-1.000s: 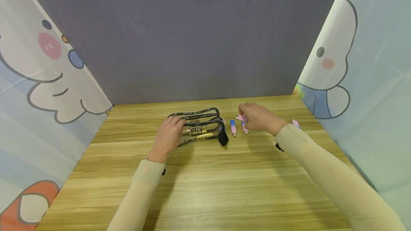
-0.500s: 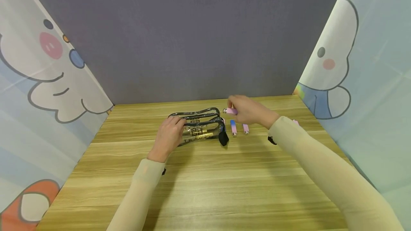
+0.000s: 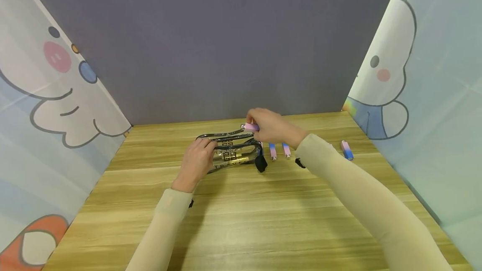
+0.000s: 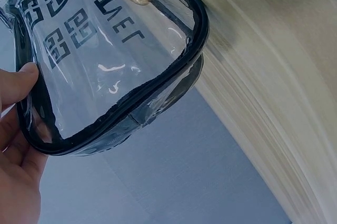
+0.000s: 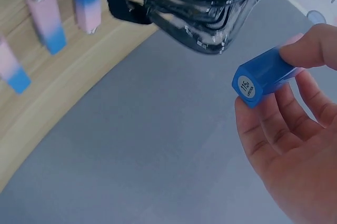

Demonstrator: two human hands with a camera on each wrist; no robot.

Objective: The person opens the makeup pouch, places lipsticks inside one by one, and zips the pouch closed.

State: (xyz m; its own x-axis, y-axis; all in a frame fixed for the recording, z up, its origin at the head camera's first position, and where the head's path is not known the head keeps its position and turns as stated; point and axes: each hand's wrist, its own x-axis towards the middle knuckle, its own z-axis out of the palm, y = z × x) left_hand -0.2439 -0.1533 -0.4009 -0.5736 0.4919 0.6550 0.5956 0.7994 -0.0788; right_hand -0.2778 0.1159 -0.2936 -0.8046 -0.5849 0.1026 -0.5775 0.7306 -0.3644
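Observation:
My left hand [image 3: 196, 159] pinches the black-trimmed edge of a clear zip pouch [image 3: 222, 154] between thumb and fingers; the left wrist view has this grip on the pouch [image 4: 110, 71] close up. Inside the pouch lies a gold tube [image 3: 238, 160]. Over the pouch's back right corner, my right hand [image 3: 274, 128] holds a pink-and-blue lipstick [image 3: 250, 127]. Its blue end [image 5: 266, 76] bears a round white label in the right wrist view. Thumb and fingertips hold it beside the pouch, apart from it.
Right of the pouch, two similar lipsticks [image 3: 273, 151] [image 3: 287, 150] lie on the wooden table [image 3: 241, 216]. Another lipstick [image 3: 347, 150] lies farther right, beyond the right sleeve. A black pull tab [image 3: 260, 163] hangs at the pouch's right end. A grey panel [image 3: 241, 53] stands behind the table.
My right hand has carried the lipstick leftward, from above the other lipsticks to over the pouch's right end. The left hand keeps its grip on the pouch, nearly still.

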